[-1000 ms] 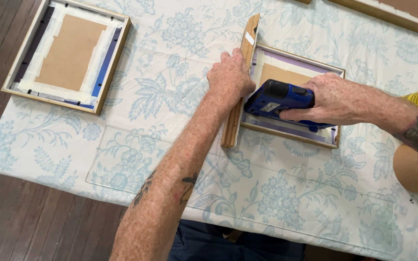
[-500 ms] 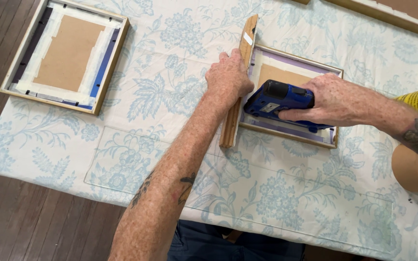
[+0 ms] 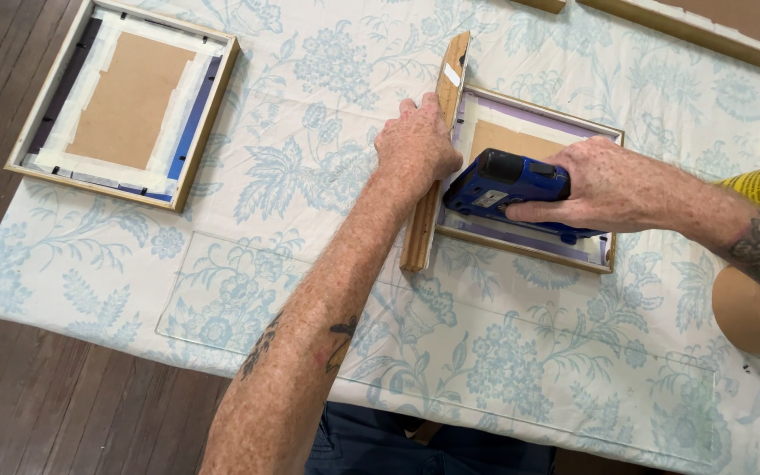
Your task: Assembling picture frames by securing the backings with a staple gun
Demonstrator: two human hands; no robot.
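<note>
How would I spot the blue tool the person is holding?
Find the floral tablecloth, then the small frame lying face down right of centre. On its backing sits the blue tool, gripped by the right hand; it is the only solid blue, chunky thing there.

Home framing workspace (likely a dining table), floral tablecloth, picture frames, wooden floor
</note>
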